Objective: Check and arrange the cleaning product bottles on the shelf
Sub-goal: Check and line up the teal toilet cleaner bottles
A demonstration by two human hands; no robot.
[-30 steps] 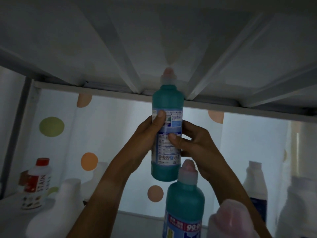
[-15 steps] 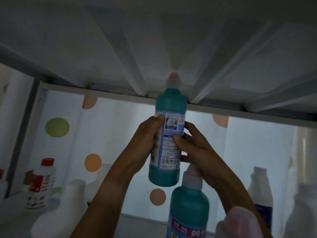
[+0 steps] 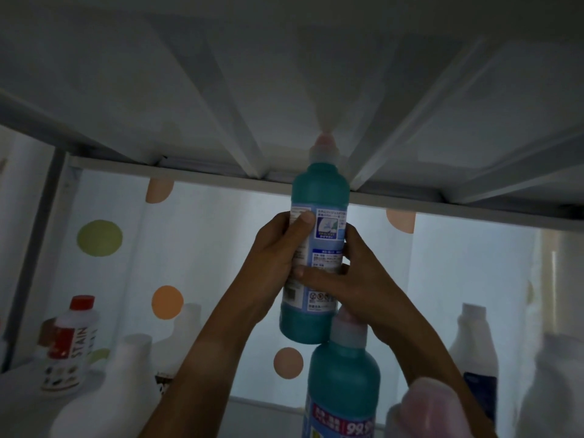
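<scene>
A teal bottle (image 3: 319, 197) with a pink cap and a blue-white label is held up in the air, upright, its cap close under the shelf board above. My left hand (image 3: 278, 251) grips its left side, thumb on the label. My right hand (image 3: 354, 276) wraps its right side, with fingers across the lower label. A second teal bottle (image 3: 344, 377) marked 99.9 stands on the shelf just below and in front.
On the left stand a red-capped bottle (image 3: 68, 343) marked STAIN and white bottles (image 3: 126, 384). A pink cap (image 3: 433, 409) is at the bottom right, with white bottles (image 3: 474, 349) behind it. The underside of the upper shelf (image 3: 284, 90) is close overhead. Behind hangs a dotted curtain.
The held bottle has turned a little in my hands and leans slightly more. My right fingers now lie further across the label. The view has shifted slightly.
</scene>
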